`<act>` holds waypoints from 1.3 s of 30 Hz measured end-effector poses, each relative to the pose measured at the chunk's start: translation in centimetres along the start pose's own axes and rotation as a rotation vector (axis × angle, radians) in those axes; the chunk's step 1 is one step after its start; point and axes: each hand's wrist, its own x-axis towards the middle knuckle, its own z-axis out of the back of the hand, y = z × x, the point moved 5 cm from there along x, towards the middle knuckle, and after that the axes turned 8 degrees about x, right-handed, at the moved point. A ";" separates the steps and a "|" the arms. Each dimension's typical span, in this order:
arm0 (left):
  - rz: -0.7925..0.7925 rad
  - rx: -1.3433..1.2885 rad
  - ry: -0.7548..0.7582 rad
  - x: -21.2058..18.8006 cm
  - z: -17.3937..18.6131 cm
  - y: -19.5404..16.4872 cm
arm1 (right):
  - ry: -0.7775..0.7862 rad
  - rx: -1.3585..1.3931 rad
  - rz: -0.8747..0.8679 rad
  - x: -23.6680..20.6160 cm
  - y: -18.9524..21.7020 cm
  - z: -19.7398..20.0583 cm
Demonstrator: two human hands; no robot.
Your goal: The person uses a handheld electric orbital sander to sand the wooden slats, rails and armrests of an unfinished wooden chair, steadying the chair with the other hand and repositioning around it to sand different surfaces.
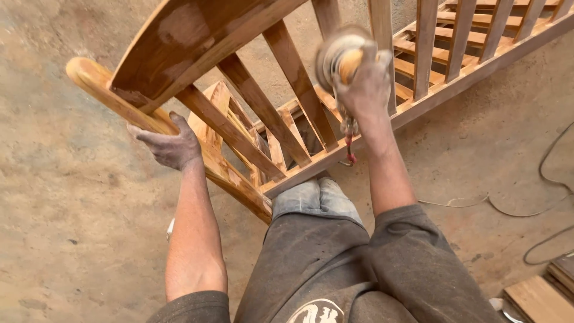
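Two dusty hands work a slatted wooden frame (287, 128) tilted over a knee. Right hand (366, 90) grips a blurred sanding disc (341, 57) against an upright slat; left hand (170, 143) clasps the curved rail (104, 90), running diagonally down-right.

Two hands (170, 143) — one slatted wooden frame (287, 125), one sander (341, 57), one cable (550, 179).
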 end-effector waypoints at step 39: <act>0.203 -0.064 0.304 3.0 -0.6 1.0 | -0.041 0.229 -0.136 0.4 -0.9 -3.5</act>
